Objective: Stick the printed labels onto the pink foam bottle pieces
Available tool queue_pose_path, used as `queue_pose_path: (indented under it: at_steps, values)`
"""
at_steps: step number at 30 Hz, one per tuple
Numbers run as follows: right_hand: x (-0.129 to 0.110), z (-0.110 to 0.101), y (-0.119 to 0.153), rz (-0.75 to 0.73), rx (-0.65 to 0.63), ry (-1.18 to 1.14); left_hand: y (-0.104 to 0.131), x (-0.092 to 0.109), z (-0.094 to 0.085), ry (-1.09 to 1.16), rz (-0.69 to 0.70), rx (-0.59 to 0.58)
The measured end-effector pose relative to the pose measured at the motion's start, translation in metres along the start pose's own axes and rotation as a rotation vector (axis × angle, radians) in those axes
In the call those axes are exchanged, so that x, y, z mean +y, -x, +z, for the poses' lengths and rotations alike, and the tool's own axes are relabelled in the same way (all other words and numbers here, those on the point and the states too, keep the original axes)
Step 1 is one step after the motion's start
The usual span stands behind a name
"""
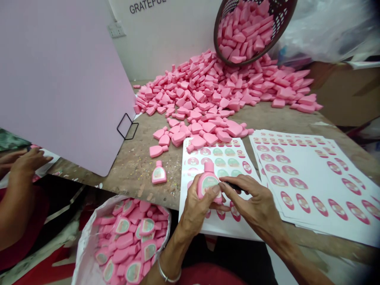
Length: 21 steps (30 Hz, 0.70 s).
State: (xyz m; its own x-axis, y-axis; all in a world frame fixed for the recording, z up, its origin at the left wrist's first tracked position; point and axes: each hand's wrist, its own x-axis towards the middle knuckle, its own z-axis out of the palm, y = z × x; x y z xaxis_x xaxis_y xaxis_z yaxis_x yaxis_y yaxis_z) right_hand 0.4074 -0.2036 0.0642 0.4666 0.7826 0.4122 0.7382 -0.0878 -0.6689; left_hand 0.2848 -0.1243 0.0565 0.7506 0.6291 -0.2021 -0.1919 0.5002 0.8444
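My left hand (197, 204) is wrapped round a pink bottle (209, 180), cap up, with a green and white label on its front. My right hand (252, 198) pinches a thin black tool (234, 185) and its fingertips touch the label's right edge. Both hands are above a sticker sheet (190, 200) with round and oval stickers. A labelled pink bottle (159, 174) stands on the table to the left of the sheet, and an unlabelled one (158, 151) lies behind it.
A large heap of pink bottles (204, 91) lies below a tipped brown basket (218, 47). More sticker sheets (314, 178) lie right. A white sack (86, 241) of bottles is below the table (130, 166). A pink panel (68, 79) stands left, beside another person's arm (20, 182).
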Motion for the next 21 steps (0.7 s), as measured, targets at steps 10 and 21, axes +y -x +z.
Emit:
queue_pose_path:
  at_steps: [10, 21]
  values:
    - [0.002, 0.007, -0.012, 0.167, -0.049, -0.061, 0.002, 0.001, -0.002, 0.1, -0.038, -0.119]
    - [0.008, 0.003, -0.015, 0.383, -0.07, -0.303, 0.006, -0.001, -0.007, 0.188, -0.089, -0.159]
